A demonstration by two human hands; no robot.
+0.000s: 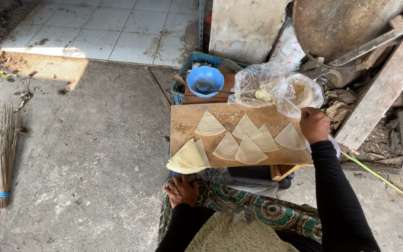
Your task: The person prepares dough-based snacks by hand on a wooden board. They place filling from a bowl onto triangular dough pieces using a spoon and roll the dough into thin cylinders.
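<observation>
On the wooden board [183,122] serving as worktop lie pale, thin triangular wrappers [249,151], one stack at its near left corner [188,158]. Right hand [314,124], fingers curled, pinches a clear plastic bag [276,86] at the far edge. Left hand [182,191] rests open, fingers spread, on patterned cloth [257,207].

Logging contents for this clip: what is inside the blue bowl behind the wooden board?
The blue bowl holds a spoon, its handle sticking out over the rim. Whether it holds any liquid or filling cannot be told.
</observation>
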